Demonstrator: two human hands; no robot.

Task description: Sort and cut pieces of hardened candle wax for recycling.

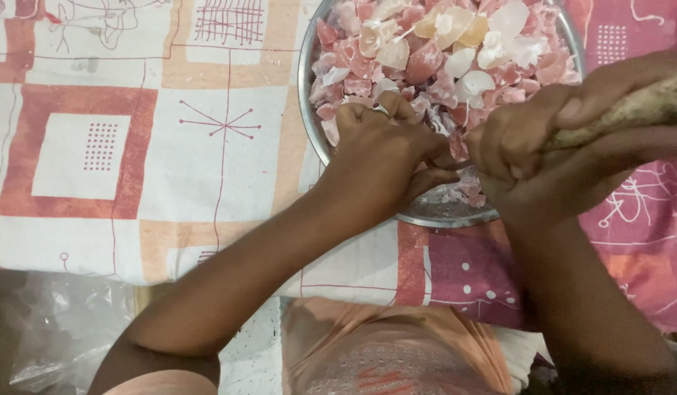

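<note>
Nearest the person: a peach-coloured garment [397, 358] at the lap, clear crumpled plastic [61, 329] at lower left, both forearms reaching forward over a patterned cloth [134, 146] in pink, orange and white squares.

Left hand [382, 150]: knuckles up, ring on one finger, fingers curled down over the near rim of the metal bowl [426, 212]. It looks pressed onto or closed over pieces at the near edge of the heap; what exactly lies under the fingers is hidden, so I cannot tell whether it pinches one.

Right hand [528, 157]: fist wrapped tight around the lower end of a pale, rough rod-like tool [638, 110], which runs up and to the right out of the fist. Working end hidden between the two hands.

Farther: the bowl is heaped with pink and whitish crystalline chunks [441, 58], angular, some translucent.

Judgement: chunks look hard, brittle, sharp-edged, fairly dense; likely to chip and skid on metal. Best held singly by flat faces, steadied against the bowl floor. The heap lies just beyond and touching the left fingers, ahead-left of the right fist.
</note>
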